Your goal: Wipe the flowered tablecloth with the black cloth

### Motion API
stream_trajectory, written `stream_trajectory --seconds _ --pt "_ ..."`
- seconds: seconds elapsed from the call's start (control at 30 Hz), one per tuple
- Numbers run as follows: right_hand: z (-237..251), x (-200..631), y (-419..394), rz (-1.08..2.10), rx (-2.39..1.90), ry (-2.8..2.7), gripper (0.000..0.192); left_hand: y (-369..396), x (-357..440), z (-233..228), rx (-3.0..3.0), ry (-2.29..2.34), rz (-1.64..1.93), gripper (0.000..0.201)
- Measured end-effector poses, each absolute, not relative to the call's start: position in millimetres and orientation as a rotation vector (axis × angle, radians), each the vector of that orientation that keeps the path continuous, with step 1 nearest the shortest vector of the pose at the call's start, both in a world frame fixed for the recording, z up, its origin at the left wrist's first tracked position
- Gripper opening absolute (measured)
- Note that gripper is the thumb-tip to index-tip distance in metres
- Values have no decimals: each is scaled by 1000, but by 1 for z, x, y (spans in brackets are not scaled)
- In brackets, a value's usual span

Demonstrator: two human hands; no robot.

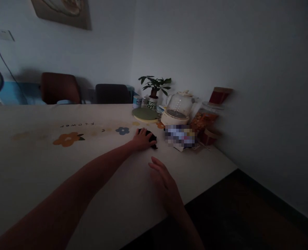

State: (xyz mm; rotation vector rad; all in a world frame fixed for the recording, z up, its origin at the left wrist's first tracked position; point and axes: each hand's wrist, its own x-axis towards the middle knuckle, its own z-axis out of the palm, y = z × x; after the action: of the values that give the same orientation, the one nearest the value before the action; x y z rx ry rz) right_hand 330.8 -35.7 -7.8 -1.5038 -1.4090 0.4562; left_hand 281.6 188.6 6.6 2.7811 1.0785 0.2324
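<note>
L hand's fingers [143, 131] are out fairly straight, a bit spread, lying over a black cloth [153, 136] (by the look of it). Thumb's over its near edge. Can't tell if they've got a grip or are just pressing; palm side's hidden. Cloth is on the tabletop [104, 163], partly under the L hand [141, 141], just R of the printed blue flower [122, 131].

R hand [165, 180] is nearer the body, apart from the cloth; fingers loosely bent, well parted from the thumb side, nothing in them that shows. Bit blurry.

Progress, as far as I can judge: contact w/ the cloth is made, cloth's down flat-ish, not picked up. R hand isn't on it. Whether any of the surface is done or how much is left, can't tell.

Further out: pixelated packet [180, 136] to the R of the cloth, not touching; behind it a glass kettle [178, 104] on a white base, plus a jar [204, 118] w/ orange stuff inside. Green round mat [145, 113] beyond the cloth, then potted plant [154, 84] & small tin [137, 101]. Brown chair [60, 88] and dark chair [112, 93] at the far side.
</note>
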Motion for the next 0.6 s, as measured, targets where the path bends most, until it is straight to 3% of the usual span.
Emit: stream_trajectory --seconds 0.6 --pt "-17 332 -43 529 -1534 -1355 36 280 327 2 2531 1539 249 67"
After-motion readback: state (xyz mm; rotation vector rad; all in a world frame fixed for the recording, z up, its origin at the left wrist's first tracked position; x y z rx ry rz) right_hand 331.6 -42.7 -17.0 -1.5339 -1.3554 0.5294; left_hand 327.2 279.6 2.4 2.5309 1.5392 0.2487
